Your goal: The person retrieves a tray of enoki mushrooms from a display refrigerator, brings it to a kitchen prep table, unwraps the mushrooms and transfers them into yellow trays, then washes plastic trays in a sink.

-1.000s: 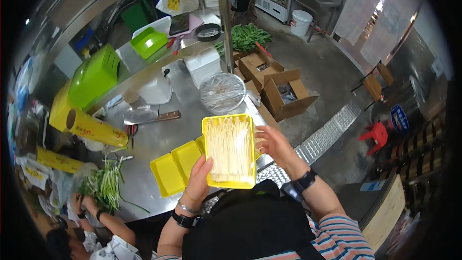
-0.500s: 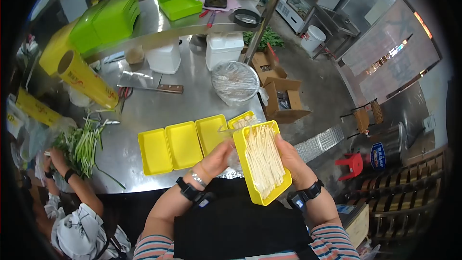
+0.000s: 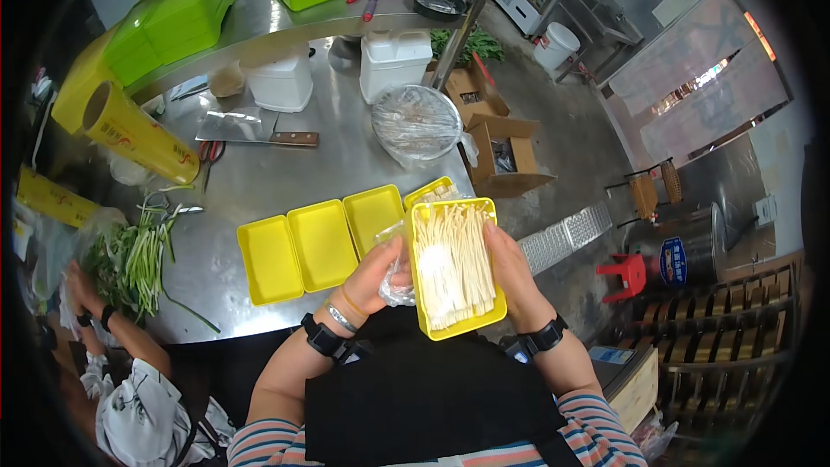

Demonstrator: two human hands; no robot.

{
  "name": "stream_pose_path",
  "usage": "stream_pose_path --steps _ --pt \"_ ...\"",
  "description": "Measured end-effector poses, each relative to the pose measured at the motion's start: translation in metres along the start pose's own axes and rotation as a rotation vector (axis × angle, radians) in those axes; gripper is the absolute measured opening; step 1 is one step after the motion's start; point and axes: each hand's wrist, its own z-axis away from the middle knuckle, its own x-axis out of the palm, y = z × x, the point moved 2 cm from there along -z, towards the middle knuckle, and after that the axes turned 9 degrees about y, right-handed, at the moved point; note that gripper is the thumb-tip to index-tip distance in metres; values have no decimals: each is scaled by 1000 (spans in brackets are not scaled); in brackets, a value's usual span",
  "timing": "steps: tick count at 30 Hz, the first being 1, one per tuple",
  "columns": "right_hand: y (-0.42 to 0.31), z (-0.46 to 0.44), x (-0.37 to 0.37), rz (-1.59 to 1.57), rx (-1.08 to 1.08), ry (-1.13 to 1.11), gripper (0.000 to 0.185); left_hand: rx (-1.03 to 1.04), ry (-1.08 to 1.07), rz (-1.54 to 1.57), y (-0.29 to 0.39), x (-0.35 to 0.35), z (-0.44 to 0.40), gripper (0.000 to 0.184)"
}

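Note:
A yellow tray (image 3: 462, 329) filled with long, thin enoki mushrooms (image 3: 454, 268) is held up before my apron. My right hand (image 3: 516, 277) grips the tray's right side, thumb at the rim. At its left side my left hand (image 3: 373, 275) is closed around a crumpled clear plastic bag (image 3: 398, 292); whether it also bears the tray is hard to see. Three yellow trays with bare bottoms, one of them the middle tray (image 3: 322, 246), stand in a row on the steel table (image 3: 251, 177). Behind the held tray another yellow tray (image 3: 430, 191) with pale contents is partly hidden.
A cleaver (image 3: 259, 131), scissors (image 3: 210, 154) and a film-wrapped bowl (image 3: 417, 125) lie farther back. Green stalks (image 3: 143, 264) are on the left, near a co-worker's hands (image 3: 84, 294). A raised steel shelf (image 3: 251, 30) crosses the back. Cardboard boxes (image 3: 506, 156) stand at the right.
The tray of mushrooms has turned more upright in view and shifted slightly left and up, with both my hands on its sides. The whole scene has shifted a little as my head moved.

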Motion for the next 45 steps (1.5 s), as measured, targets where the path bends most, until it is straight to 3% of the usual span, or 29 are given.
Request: stream_pose_path --steps 7,9,13,15,17,18,19,21,23,25,29,36,38,45 --pt "-12 -8 25 -58 -5 78 45 187 194 -224 -10 -43 -15 30" --pt "-27 -8 38 -313 34 63 46 271 304 -222 -8 -54 -22 28" --pt "-25 -18 39 -335 -135 103 44 232 206 -150 15 -28 6 32" --pt "-24 -17 42 -342 -189 107 43 328 244 -338 26 3 21 28" --pt "-35 -11 48 -324 -252 130 42 592 457 -703 33 19 31 20" --pt "-34 -15 47 -346 -267 139 44 679 491 -715 33 22 35 27" --pt "-36 -14 48 -361 -272 139 44 682 487 -730 33 24 36 27" --pt "-39 -10 52 -398 -267 141 43 955 432 -1070 33 33 41 33" --pt "-35 -11 54 -420 -279 142 42 996 498 -1228 32 45 43 35" --pt "-34 -10 57 -442 -296 141 42 1413 384 -1691 34 68 38 34" --pt "-30 -7 62 -600 -285 125 38 1585 340 -1862 29 82 20 27" --pt "-34 3 51 -630 -265 29 37 1631 337 -1973 28 83 15 17" --pt "-34 4 46 -615 -249 26 37 1692 181 -2071 28 87 15 15" --pt "-42 4 27 -506 -246 34 40 1618 269 -2113 16 84 15 14"
